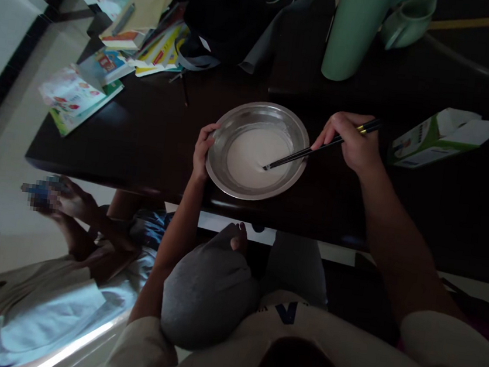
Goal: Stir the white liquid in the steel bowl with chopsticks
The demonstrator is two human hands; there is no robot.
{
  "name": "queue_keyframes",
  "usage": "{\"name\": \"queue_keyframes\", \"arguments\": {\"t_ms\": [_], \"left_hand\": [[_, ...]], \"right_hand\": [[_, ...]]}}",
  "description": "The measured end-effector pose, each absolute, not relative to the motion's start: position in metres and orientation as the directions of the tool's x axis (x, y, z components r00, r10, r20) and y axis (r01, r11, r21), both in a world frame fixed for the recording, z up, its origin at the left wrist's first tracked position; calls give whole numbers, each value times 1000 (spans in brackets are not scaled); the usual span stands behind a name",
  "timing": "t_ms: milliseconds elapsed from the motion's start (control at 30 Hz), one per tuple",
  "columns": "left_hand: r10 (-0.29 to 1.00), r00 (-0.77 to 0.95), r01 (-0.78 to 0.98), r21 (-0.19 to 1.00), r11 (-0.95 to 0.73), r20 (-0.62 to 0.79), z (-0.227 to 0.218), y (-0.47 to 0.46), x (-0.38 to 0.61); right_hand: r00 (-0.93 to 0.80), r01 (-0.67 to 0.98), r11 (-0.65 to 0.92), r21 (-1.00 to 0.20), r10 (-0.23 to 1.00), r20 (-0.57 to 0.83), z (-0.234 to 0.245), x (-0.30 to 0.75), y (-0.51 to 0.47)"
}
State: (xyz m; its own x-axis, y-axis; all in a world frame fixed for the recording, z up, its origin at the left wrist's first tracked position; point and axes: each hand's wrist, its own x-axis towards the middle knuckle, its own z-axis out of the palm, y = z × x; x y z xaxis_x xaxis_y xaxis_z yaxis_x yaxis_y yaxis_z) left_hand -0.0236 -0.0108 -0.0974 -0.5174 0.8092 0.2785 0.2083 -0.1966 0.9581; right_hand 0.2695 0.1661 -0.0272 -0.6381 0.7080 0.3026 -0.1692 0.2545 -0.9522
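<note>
A round steel bowl point(297, 132) holding a white liquid point(254, 156) sits near the front edge of a dark table point(153, 132). My left hand point(202, 150) grips the bowl's left rim, fingers curled over it. My right hand point(352, 140) is closed on a pair of black chopsticks point(314, 150). Their tips dip into the white liquid near the bowl's middle.
A green flask point(354, 31) and a green cup point(407, 19) stand at the back. A green and white carton point(439, 138) lies at the right. Books and packets point(109, 56) pile at the left. Another person point(72, 223) sits low left holding a phone.
</note>
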Motion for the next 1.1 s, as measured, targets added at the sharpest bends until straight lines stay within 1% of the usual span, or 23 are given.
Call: {"name": "queue_keyframes", "arguments": {"t_ms": [67,167,200,267,333,400,500,600,667,733,833,867,933,1033,1100], "left_hand": [[806,-516,212,955,-208,290,-98,-10,-24],[800,-518,213,951,-222,303,-98,-10,-24],[800,-520,209,952,-221,300,-98,-10,-23],[803,-523,202,957,-210,286,-98,-10,-23],[806,-525,199,960,-197,274,-99,-11,-23],[806,-524,207,959,-191,274,-99,-12,-24],[801,-524,229,953,-196,291,-99,-12,-24],[800,-521,237,951,-199,297,-98,-12,-24],[800,-521,240,950,-199,298,-97,-12,-23],[800,-520,242,950,-198,299,-97,-12,-23],[808,-510,245,950,-192,295,-98,-13,-24],[811,-507,245,951,-188,291,-99,-13,-25],[815,-504,242,952,-187,288,-100,-12,-26],[811,-506,227,952,-203,294,-99,-12,-25],[807,-509,225,951,-211,299,-98,-11,-24]], "right_hand": [[-696,-155,250,-956,659,286,-29,268,163],[-736,-149,305,-941,601,312,-30,265,160],[-726,-150,325,-934,604,327,-30,265,161],[-673,-156,335,-929,652,348,-29,266,164],[-610,-182,313,-932,708,357,-29,268,168],[-597,-225,281,-933,717,360,-29,269,169],[-685,-221,250,-943,648,332,-29,268,163],[-747,-162,279,-947,592,302,-28,265,157],[-722,-154,310,-938,613,321,-27,265,159],[-657,-157,319,-935,673,340,-26,267,163],[-598,-173,284,-943,730,330,-27,270,168],[-609,-182,271,-945,724,325,-27,270,168],[-671,-189,252,-949,673,312,-29,269,164],[-742,-170,277,-946,596,308,-30,265,159],[-721,-161,308,-938,612,325,-30,264,159]]}}
